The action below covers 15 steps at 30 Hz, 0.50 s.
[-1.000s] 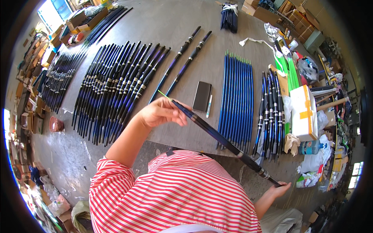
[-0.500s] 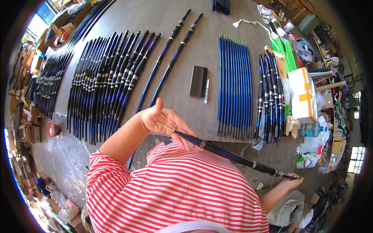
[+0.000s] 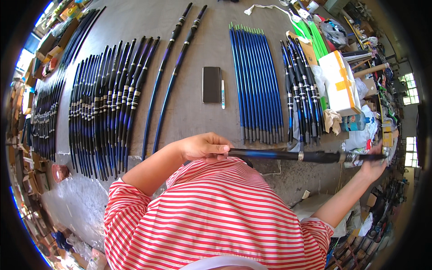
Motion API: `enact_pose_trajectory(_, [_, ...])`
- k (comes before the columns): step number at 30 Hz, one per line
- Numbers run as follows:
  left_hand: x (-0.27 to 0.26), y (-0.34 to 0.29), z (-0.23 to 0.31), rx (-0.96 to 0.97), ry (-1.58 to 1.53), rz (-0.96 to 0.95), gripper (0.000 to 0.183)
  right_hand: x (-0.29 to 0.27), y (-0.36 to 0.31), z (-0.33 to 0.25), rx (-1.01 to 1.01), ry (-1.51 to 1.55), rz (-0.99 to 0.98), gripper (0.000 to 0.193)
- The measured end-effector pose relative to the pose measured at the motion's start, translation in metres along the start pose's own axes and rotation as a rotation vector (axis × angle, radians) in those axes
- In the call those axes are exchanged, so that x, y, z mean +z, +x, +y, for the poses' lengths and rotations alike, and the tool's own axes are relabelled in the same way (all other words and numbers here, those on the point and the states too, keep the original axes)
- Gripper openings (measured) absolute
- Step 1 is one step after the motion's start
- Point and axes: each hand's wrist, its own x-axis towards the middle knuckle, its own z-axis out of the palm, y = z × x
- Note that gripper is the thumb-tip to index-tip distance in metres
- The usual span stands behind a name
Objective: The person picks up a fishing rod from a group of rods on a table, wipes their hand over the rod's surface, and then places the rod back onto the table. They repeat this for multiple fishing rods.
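I hold a long black and blue rod section (image 3: 292, 155) level across my chest, above the near edge of the grey table (image 3: 193, 117). My left hand (image 3: 204, 146) is closed around its thin end. My right hand (image 3: 372, 163) grips its thick butt end at the far right. On the table just beyond lie a row of thin blue rods with green tips (image 3: 256, 81) and a bundle of black and blue rods (image 3: 301, 94).
Two separate long rods (image 3: 173, 76) lie mid-table; many dark rod sections (image 3: 108, 103) fill the left side. A black phone (image 3: 211, 84) and a pen (image 3: 222, 93) sit in the middle. A white box with orange tape (image 3: 339, 81), a water bottle (image 3: 355, 121) and clutter stand at right.
The rod has swung from a diagonal tilt to level. My left hand pulled back from the table toward my chest and closed on the rod's thin end; my right hand rose.
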Motion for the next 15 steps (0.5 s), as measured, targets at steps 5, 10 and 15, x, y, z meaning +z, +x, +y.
enact_pose_trajectory(5, [0.018,0.029,-0.008,0.144,-0.246,-0.146,0.038,0.197,-0.13,0.099,-0.215,-0.388,-0.297,0.066])
enact_pose_trajectory(10, [0.04,0.037,0.011,0.299,-0.302,-0.266,0.044,0.184,-0.174,0.198,-0.02,-0.754,-1.415,0.049])
enact_pose_trajectory(15, [0.051,0.032,0.012,0.387,-0.326,-0.101,0.05,0.172,-0.194,0.233,0.262,-0.67,-1.254,0.032])
